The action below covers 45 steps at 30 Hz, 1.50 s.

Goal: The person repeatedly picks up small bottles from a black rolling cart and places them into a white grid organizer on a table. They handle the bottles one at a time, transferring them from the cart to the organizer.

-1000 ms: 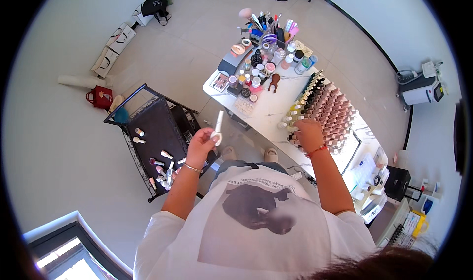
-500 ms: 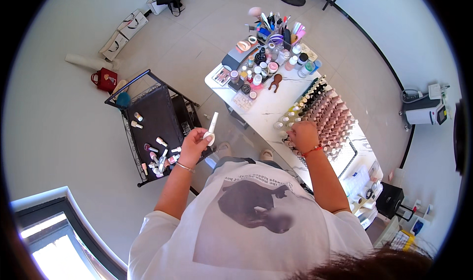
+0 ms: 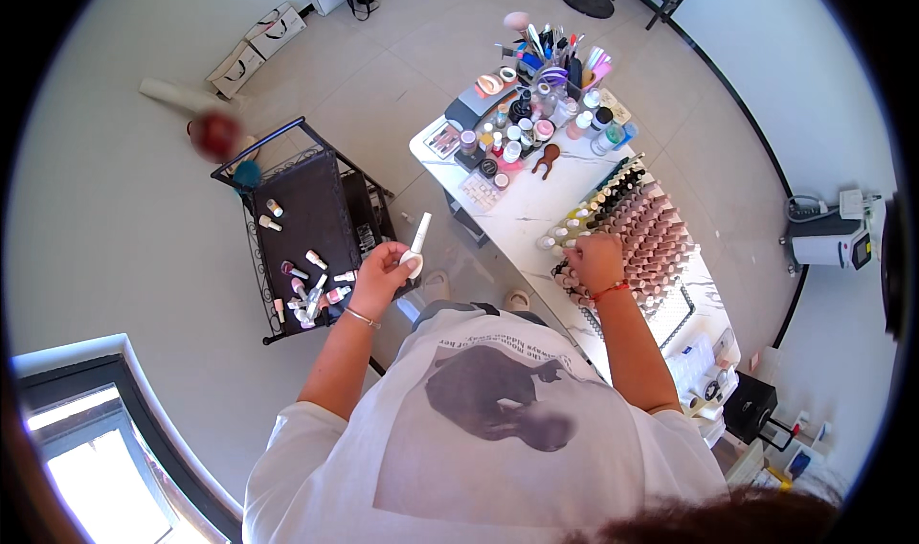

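In my left hand (image 3: 385,274) is a nail polish bottle (image 3: 422,234) with a long white cap, held upright between thumb and fingers in the gap between cart and table. My right hand (image 3: 600,263) is closed over the near left side of dense rows of nail polish bottles (image 3: 656,228) on the white table. Its curled fingers are among the caps, and what they grip, if anything, is hidden. Most caps there are pinkish brown; some at the left edge are pale, yellowish or black.
At left, a dark cart (image 3: 302,209) carries several loose polish bottles (image 3: 311,300). The marble-patterned table (image 3: 526,199) holds jars, a cup of brushes (image 3: 555,56) and a brown figure (image 3: 546,161) farther back. A white device (image 3: 831,242) stands by the right wall.
The view has shifted slightly, so cart and table appear a little farther right. My left hand still holds the polish bottle; my right hand remains at the rows, with its fingers barely changed.
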### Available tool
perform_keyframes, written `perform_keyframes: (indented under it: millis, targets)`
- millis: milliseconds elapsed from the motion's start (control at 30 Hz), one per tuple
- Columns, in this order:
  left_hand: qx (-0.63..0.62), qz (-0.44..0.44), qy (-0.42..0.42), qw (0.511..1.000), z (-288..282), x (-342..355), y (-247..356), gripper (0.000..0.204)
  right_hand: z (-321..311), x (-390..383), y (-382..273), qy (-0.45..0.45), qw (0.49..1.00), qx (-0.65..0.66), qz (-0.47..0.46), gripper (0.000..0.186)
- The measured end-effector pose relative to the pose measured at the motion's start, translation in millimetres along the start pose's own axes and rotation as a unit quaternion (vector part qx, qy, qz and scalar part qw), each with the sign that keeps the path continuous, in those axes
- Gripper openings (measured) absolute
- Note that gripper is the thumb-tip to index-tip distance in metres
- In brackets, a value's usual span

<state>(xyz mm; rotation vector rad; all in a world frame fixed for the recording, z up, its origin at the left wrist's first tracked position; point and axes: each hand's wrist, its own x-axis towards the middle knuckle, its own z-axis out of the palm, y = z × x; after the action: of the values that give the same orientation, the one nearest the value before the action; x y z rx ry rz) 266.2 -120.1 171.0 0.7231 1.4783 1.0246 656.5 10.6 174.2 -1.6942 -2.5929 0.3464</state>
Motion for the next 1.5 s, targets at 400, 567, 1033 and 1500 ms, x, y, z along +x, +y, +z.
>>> perform_keyframes:
  millis: [400, 567, 1033, 1500]
  targets:
    - [0.001, 0.010, -0.011, 1.000, -0.3, 2.4, -2.6, 0.026, 1.4, -2.9, -2.2, -0.003, 1.000, -0.023, 0.014, 0.024]
    - [-0.002, 0.007, -0.014, 1.000, -2.7, 3.2, -5.6, 0.027, 2.3, -5.4, -4.7, 0.011, 1.000, -0.013, 0.019, 0.024]
    - [-0.009, 0.002, -0.020, 1.000, -5.2, 1.5, -8.5, 0.029, 6.5, -7.1, -4.0, 0.036, 0.998, -0.022, 0.037, 0.027]
    - [0.000, 0.058, -0.221, 0.974, 43.5, -17.9, 49.0, 0.036, -98.8, -7.2, -111.6, -0.015, 0.892, 0.442, -0.093, 0.025]
